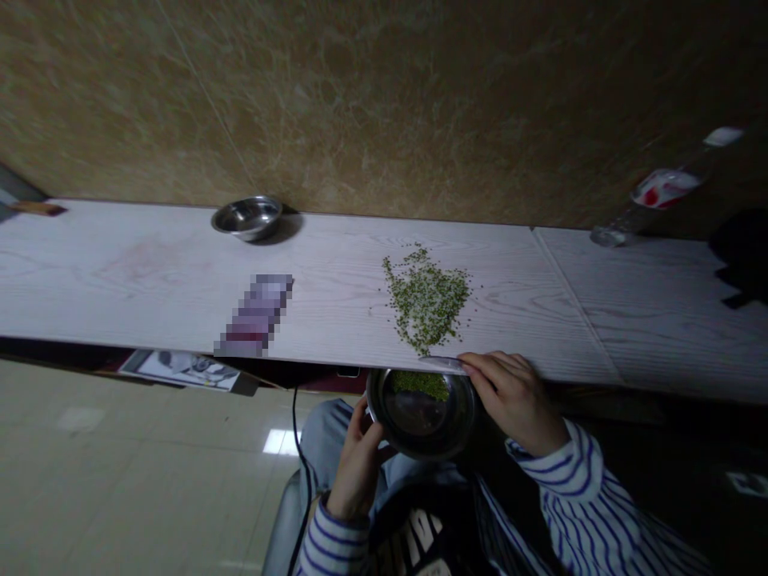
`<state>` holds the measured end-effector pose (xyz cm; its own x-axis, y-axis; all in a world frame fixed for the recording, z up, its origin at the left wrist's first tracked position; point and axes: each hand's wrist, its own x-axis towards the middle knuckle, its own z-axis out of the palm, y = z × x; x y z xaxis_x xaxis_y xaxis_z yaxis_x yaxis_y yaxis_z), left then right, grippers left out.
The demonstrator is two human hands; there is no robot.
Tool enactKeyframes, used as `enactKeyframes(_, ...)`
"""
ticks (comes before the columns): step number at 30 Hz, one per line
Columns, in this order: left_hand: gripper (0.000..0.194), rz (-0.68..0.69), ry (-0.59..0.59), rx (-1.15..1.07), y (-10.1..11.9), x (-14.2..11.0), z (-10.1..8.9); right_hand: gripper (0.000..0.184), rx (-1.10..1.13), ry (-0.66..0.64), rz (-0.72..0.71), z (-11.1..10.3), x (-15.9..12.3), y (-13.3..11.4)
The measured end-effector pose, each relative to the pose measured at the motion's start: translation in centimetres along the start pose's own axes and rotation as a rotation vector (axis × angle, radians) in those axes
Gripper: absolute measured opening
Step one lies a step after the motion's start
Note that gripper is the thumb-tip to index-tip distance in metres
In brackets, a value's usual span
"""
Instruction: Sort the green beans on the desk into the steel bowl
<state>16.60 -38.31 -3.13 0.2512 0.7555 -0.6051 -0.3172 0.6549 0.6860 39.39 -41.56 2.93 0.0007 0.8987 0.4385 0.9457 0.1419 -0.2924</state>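
Observation:
My left hand point(358, 452) is closed on the rim of a metal bowl point(456, 436), thumb over its edge. The bowl sits tilted just below the table's front edge, and green beans point(420, 385) lie in its far side. In my right hand point(510, 394) is a thin, pale, flat utensil point(442, 364), pinched at its right end; its exact kind is unclear. This utensil lies along the table edge above the bowl. Right behind it, a loose patch of small green beans point(429, 300) spreads over the white tabletop, its narrow end reaching the utensil.
A second metal bowl point(249, 216) stands against the wall. Left of the beans lies a blurred-out flat purple item point(255, 316). A clear plastic bottle point(654, 192) and a black object point(744, 256) are at the right. A dark cable point(303, 472) hangs near my leg.

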Motion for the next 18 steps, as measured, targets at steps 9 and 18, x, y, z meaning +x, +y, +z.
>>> enactKeyframes(9, 0.060, 0.018, 0.069, 0.002, 0.3, 0.1, 0.0, 0.022, -0.027, 0.017, 0.027, 1.6, 2.3, 0.8)
enactKeyframes(18, 0.060, 0.016, 0.074, 0.019, 0.6, 0.4, 0.6, 0.023, -0.064, 0.056, 0.056, 2.2, 3.8, 2.2)
